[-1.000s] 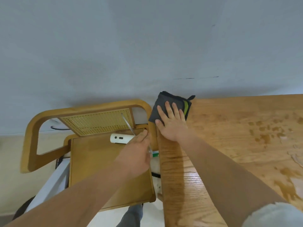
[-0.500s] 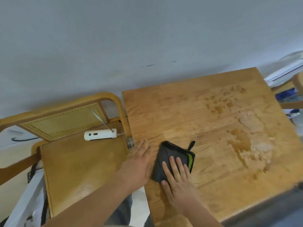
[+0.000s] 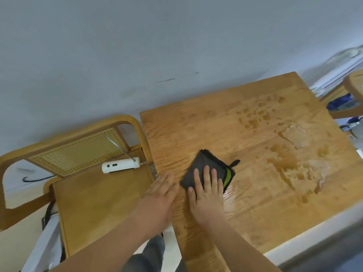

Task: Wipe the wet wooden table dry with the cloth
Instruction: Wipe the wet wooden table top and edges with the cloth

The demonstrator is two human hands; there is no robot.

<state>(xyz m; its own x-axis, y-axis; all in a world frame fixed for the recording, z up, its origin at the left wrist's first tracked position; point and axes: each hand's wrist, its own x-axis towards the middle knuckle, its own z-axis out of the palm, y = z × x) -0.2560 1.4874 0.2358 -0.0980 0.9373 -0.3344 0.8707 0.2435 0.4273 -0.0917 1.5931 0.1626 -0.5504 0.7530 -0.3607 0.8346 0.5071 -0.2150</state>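
A folded dark grey cloth (image 3: 211, 163) with a green stripe lies on the left part of the wooden table (image 3: 245, 134). My right hand (image 3: 206, 191) presses flat on the cloth, fingers straight and spread. My left hand (image 3: 159, 197) rests flat at the table's left edge, just left of the cloth, holding nothing. Puddles and drops of water (image 3: 290, 160) cover the right part of the table, well right of the cloth.
A wooden chair (image 3: 94, 197) with a cane back stands against the table's left side; a white handheld device (image 3: 120, 165) with a metal rod lies on its seat. A grey wall runs behind. Another wooden chair (image 3: 349, 99) and bluish items sit at far right.
My right hand has drawn the cloth from the table's far left corner toward me, then slid it slightly right. My left hand came from the chair to the table edge. The view swung right.
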